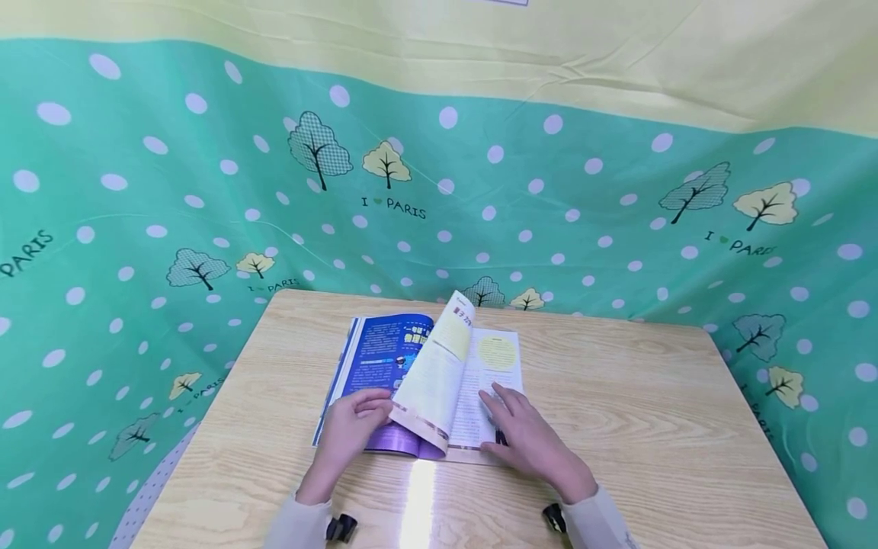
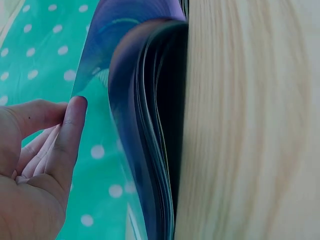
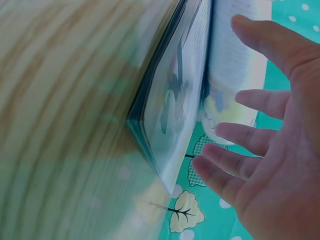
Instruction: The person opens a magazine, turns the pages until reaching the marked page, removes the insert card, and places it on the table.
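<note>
An open magazine (image 1: 480,389) lies on the table, with a blue and purple left side and a white right side bearing a yellow circle. One page (image 1: 432,374) stands lifted and curls over the middle. My left hand (image 1: 351,427) pinches the near left corner of that page; in the left wrist view, thumb and index finger (image 2: 75,120) meet at its edge. My right hand (image 1: 528,435) is over the lower right of the magazine, its fingers spread and relaxed. The right wrist view shows that hand (image 3: 270,145) beside the pages, holding nothing.
The wooden table (image 1: 638,412) reaches back to a green dotted curtain (image 1: 514,229) printed with trees. A bright light reflection lies on the wood in front of the magazine. Dark wrist-camera mounts (image 1: 341,528) sit by both sleeves.
</note>
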`<state>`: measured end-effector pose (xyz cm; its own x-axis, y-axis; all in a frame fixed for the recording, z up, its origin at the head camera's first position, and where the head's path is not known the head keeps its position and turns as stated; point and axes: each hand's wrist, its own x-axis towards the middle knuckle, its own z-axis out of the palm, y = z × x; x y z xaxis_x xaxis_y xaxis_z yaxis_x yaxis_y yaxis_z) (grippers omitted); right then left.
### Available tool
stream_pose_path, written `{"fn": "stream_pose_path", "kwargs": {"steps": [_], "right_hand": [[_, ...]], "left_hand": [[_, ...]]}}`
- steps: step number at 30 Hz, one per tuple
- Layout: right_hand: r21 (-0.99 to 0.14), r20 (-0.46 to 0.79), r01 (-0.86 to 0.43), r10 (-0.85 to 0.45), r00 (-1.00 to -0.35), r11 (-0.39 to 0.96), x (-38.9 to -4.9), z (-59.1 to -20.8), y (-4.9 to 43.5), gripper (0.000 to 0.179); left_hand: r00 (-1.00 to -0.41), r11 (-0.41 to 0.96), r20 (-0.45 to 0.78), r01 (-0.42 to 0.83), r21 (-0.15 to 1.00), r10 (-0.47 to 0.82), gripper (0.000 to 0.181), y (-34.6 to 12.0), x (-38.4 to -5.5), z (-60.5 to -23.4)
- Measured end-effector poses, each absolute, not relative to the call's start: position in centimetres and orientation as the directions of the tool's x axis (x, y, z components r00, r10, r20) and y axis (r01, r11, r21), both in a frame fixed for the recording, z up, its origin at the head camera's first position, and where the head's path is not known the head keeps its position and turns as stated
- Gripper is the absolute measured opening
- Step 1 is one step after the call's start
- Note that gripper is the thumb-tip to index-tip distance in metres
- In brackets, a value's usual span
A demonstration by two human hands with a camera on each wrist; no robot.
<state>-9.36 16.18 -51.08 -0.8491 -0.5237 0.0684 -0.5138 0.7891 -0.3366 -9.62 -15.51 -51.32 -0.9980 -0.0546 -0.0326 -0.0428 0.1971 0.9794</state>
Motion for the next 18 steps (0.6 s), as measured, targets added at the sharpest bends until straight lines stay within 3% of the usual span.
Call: {"fn": "stream_pose_path", "kwargs": {"steps": [18], "right_hand": [[-0.345,-0.059,-0.446,-0.494,-0.867,0.825,-9.1,-51.5,16.5,0.087]], "left_hand": [[-0.975,0.347,-0.089,-0.158,0.924,-0.205,0.025,-21.2,-8.2,-52.5]]}}
